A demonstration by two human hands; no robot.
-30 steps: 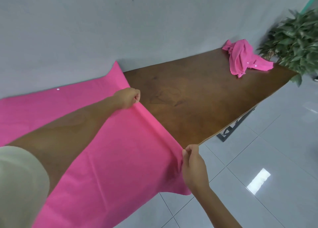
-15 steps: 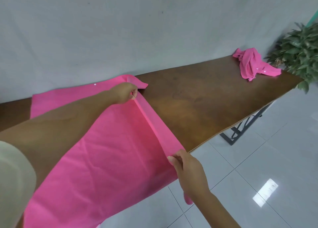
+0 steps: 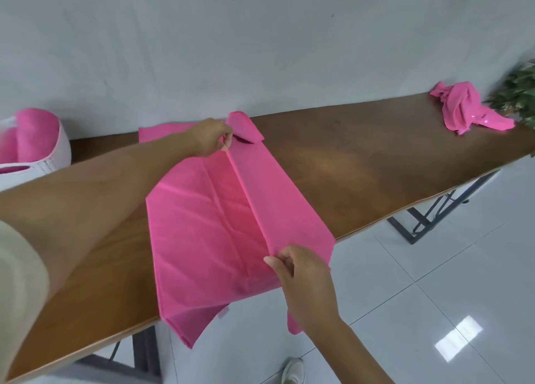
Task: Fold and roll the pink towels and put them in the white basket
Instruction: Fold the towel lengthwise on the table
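Pink towel [image 3: 208,224] spread on our wooden table [image 3: 362,163], our left hand [image 3: 210,137] pinching its far folded edge, our right hand [image 3: 301,276] pinching the near edge, white basket [image 3: 55,157] holding rolled towels at far left.

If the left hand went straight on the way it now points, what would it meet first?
Most likely the turned-over corner of the pink towel it pinches, right past the left hand; beyond that, bare wooden table toward the wall. Depth is unclear.
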